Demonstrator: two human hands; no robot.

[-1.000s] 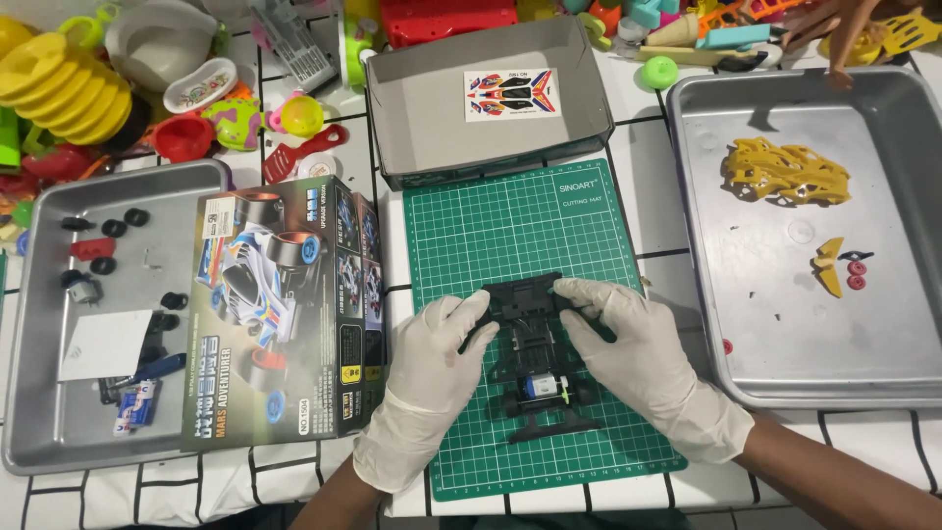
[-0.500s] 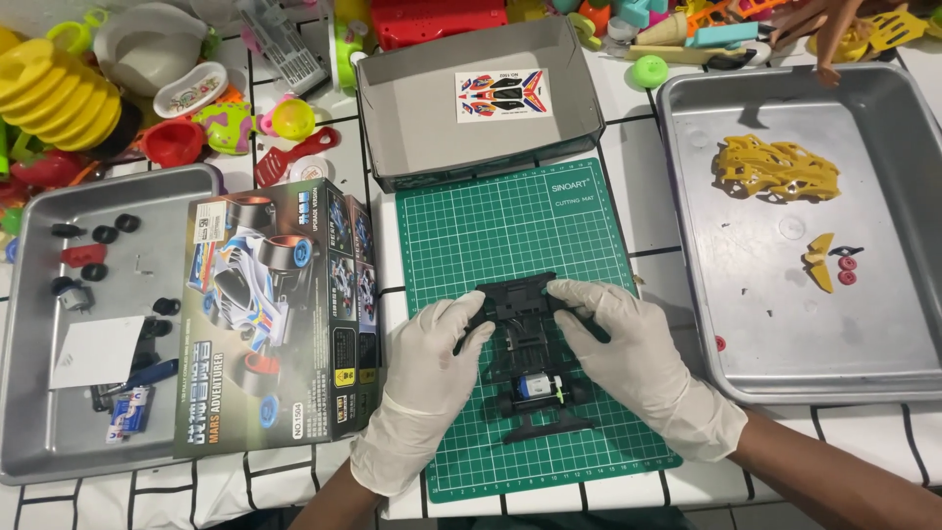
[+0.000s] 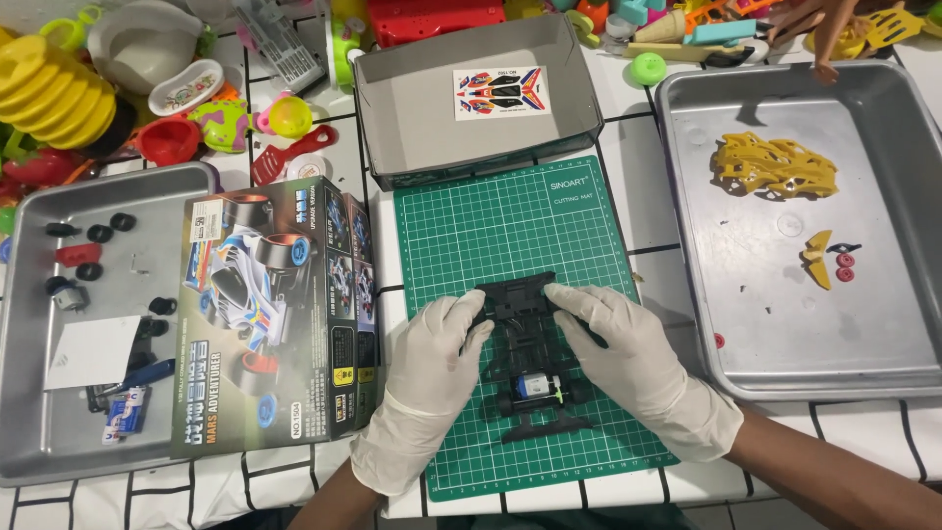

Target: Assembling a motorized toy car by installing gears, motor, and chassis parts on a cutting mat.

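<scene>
Right now my left hand (image 3: 432,358) and right hand (image 3: 623,348), both gloved, pinch the black toy-car chassis (image 3: 528,353) low on the green cutting mat (image 3: 500,226); bare mat lies toward 12 o'clock. At 9 o'clock the colourful kit box (image 3: 270,314) crowds close. At 3, probably a yellow car body (image 3: 775,165) lies in a tray (image 3: 883,339).

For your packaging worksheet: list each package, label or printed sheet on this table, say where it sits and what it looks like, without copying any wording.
Kit box: lies flat left of the green mat, overlapping the left tray; rectangular, dark, with a white-and-blue toy car picture.
Open grey box: behind the mat; shallow, rectangular.
Sticker sheet: inside the grey box; small white rectangle with red, blue and black shapes.
White card: in the left tray; plain.
</scene>
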